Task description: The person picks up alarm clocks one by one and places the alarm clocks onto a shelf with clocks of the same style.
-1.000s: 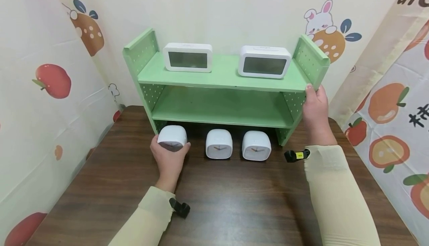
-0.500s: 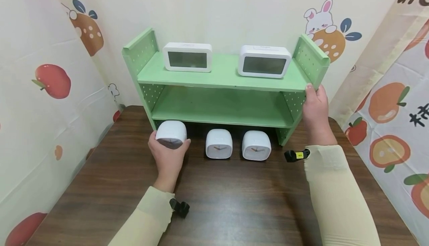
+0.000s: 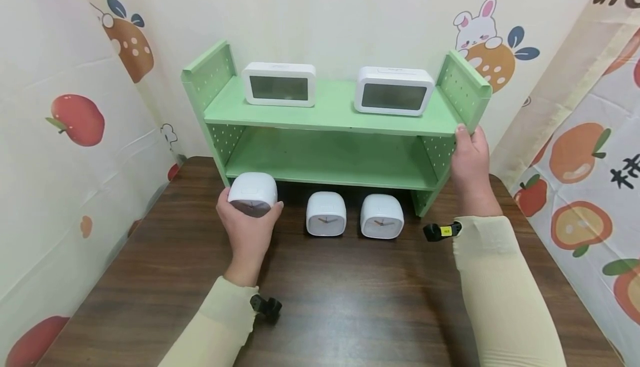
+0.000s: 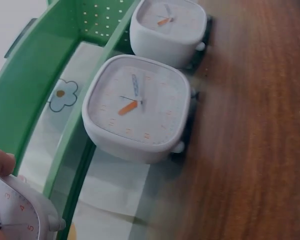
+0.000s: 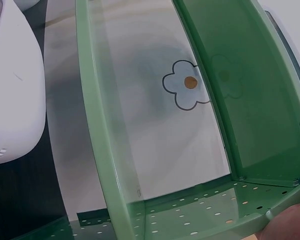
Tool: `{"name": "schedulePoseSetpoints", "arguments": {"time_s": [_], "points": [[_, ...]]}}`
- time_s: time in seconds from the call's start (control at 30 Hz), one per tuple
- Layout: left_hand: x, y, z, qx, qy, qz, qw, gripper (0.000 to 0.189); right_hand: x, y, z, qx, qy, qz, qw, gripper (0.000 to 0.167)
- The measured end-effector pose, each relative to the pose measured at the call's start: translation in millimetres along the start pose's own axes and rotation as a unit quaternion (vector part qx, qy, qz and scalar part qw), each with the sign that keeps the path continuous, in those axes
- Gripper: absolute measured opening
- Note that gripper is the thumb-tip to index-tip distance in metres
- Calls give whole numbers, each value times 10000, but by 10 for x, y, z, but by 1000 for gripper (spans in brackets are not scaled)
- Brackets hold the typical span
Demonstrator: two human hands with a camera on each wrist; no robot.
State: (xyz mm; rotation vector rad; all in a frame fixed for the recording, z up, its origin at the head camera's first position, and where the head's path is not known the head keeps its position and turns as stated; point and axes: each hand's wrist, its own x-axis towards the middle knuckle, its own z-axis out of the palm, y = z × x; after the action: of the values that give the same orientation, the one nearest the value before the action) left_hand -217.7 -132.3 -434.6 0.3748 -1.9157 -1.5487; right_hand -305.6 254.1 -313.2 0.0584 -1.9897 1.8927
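My left hand (image 3: 247,228) grips a white rounded alarm clock (image 3: 253,189) by its sides, in front of the left end of the green two-tier shelf (image 3: 325,159). In the left wrist view part of that held clock (image 4: 20,210) shows at the lower left, its dial numbered in orange. On the shelf's right side panel, just under the top board, my right hand (image 3: 471,164) holds the edge with the thumb in front. Two matching clocks stand on the table below the lower board: a middle one (image 3: 326,214) and a right one (image 3: 382,217).
Two white digital clocks with dark screens stand on the top board, one at left (image 3: 280,85) and one at right (image 3: 394,92). The brown wooden table (image 3: 350,300) runs back to a fruit-printed cloth (image 3: 390,17) behind the shelf.
My left hand has raised the alarm clock and carried it slightly back and left, up to the front of the lower board. The right hand stays on the side panel.
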Motion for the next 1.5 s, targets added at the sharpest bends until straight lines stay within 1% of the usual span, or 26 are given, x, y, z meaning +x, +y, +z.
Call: {"name": "schedulePoseSetpoints", "arguments": {"time_s": [0.17, 0.37, 0.57, 0.73, 0.83, 1.13, 1.33, 1.5], "points": [[67, 43, 26, 19, 23, 108, 9999, 110, 8, 15, -6, -24, 3, 11, 10000, 49], [188, 113, 64, 60, 64, 182, 9998, 109, 29, 36, -6, -76, -37, -7, 10000, 49], [318, 238, 103, 108, 0, 212, 9997, 109, 34, 45, -7, -103, -20, -17, 9999, 49], [417, 350, 152, 151, -104, 269, 9995, 107, 33, 48, -7, -7, -30, -53, 10000, 49], [458, 401, 185, 107, -144, 283, 9994, 107, 29, 47, -8, -9, -19, -59, 10000, 49], [548, 525, 257, 17, -92, 378, 9992, 107, 24, 23, 0, -123, 14, -50, 9999, 49], [628, 548, 279, 36, -111, 240, 9996, 107, 28, 14, 3, -117, -8, -77, 9999, 49], [709, 524, 325, -16, -144, 214, 9997, 110, 22, 17, -5, -164, 8, -57, 9998, 49]]}}
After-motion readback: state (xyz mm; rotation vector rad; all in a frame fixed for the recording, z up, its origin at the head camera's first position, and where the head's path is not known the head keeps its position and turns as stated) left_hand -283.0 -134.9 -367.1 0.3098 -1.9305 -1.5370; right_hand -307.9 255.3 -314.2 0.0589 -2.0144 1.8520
